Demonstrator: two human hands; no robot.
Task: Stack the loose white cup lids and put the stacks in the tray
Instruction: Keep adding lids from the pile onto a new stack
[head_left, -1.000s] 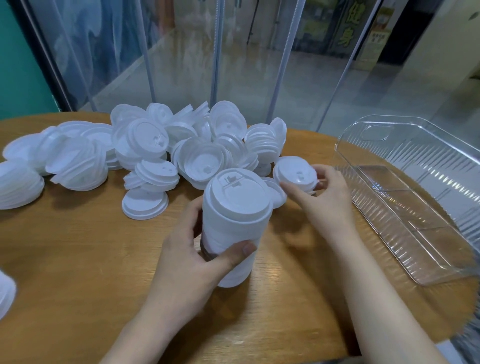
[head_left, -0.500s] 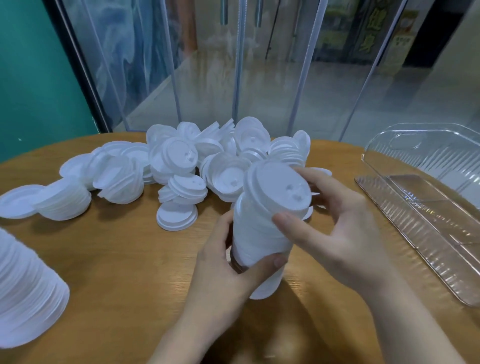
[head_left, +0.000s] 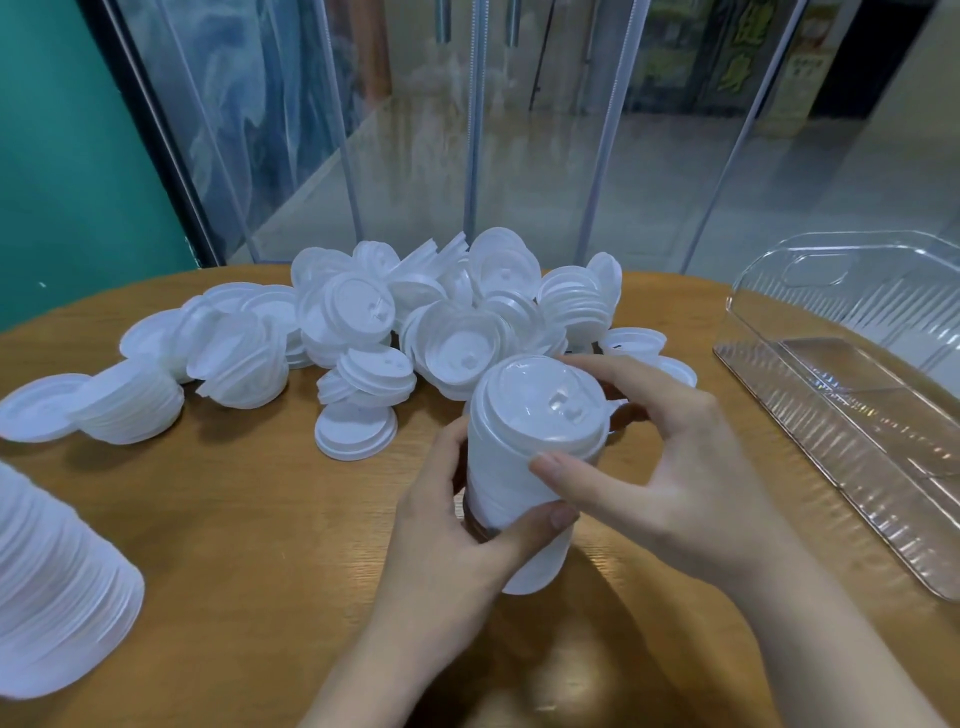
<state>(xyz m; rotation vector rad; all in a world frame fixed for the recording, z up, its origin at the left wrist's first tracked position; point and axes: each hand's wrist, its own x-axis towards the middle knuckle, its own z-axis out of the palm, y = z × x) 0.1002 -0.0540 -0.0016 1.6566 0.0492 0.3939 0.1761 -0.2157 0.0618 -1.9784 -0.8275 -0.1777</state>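
Fingers of your left hand (head_left: 447, 525) wrap the stack (head_left: 524, 467) low down, while your right hand (head_left: 670, 467) pinches its top lid (head_left: 540, 400) by the rim.

Lid stack (head_left: 519, 467) stands between the fingers (head_left: 613, 369); loose lids (head_left: 415, 322) lie behind them, tray (head_left: 857, 415) to their right.

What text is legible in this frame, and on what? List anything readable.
None can be read.
Green and yellow signs behind the glass wall: large characters, too blurred to read.
Yellow poster beside them: small print, too blurred to read.
White lids, held stack and clear tray: no print visible.
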